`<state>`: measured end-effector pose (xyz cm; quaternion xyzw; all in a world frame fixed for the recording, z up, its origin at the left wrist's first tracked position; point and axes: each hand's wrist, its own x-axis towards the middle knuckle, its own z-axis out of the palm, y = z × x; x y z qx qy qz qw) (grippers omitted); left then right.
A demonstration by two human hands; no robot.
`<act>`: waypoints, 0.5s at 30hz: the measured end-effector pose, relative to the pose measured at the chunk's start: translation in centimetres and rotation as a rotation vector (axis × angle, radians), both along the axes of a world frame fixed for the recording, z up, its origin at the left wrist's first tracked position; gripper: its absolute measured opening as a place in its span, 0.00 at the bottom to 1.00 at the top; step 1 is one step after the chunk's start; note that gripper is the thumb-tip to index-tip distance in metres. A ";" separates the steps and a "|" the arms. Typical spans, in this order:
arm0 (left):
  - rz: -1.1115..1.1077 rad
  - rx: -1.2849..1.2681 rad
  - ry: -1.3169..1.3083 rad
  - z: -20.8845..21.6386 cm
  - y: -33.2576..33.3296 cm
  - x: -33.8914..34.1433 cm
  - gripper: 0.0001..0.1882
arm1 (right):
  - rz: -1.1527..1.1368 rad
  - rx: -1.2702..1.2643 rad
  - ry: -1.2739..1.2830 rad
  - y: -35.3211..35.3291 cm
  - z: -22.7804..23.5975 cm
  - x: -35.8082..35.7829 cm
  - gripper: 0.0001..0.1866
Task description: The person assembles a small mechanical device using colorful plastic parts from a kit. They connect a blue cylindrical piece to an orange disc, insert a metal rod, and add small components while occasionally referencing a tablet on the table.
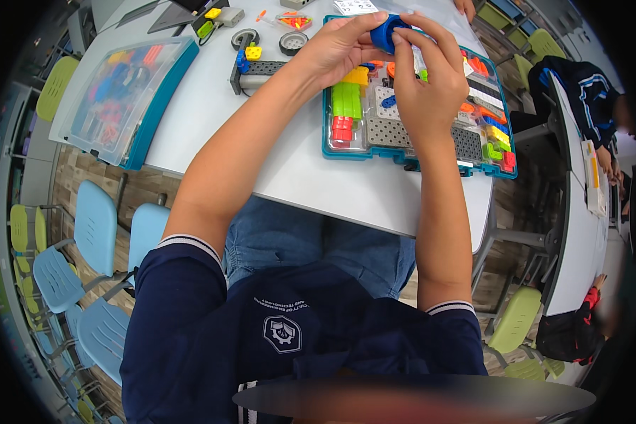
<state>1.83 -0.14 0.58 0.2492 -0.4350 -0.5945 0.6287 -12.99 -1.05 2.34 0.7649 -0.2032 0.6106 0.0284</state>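
Observation:
Both of my hands hold a blue ring-shaped piece (386, 34) above the far part of an open parts case. My left hand (343, 48) grips its left side between thumb and fingers. From the right, my right hand (434, 78) pinches its rim with thumb and fingertips. Beneath them lies the teal parts case (357, 153), with grey perforated plates (389, 133), green pieces (346, 101), red pieces (342, 129) and yellow pieces in its compartments. Left of my left forearm sits a partly built model with a grey perforated beam (267, 68), a yellow block and blue connectors.
A closed clear-lidded case (131, 99) stands on the white table (304, 184) at the left. Two wheels (292, 42) and a grey module with a cable (226, 17) lie farther back. Chairs (95, 226) stand at the left; other people sit at a table (569, 254) on the right.

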 end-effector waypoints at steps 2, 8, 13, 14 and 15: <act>0.007 0.008 0.005 -0.1 -0.1 0.0 0.19 | -0.041 -0.049 0.034 0.0 0.1 -0.2 0.04; 0.020 -0.002 -0.048 -0.1 -0.6 0.3 0.24 | -0.068 -0.065 0.055 -0.4 0.2 -0.2 0.03; 0.041 0.001 -0.035 -0.3 -0.8 -0.1 0.23 | -0.030 -0.040 0.021 -0.7 0.4 -0.3 0.06; 0.057 -0.015 -0.043 -0.3 -0.9 0.1 0.23 | 0.016 -0.019 -0.006 -0.9 0.6 -0.3 0.07; 0.073 -0.026 -0.051 -0.3 -0.9 0.2 0.23 | 0.062 0.009 -0.032 -1.0 0.7 -0.5 0.08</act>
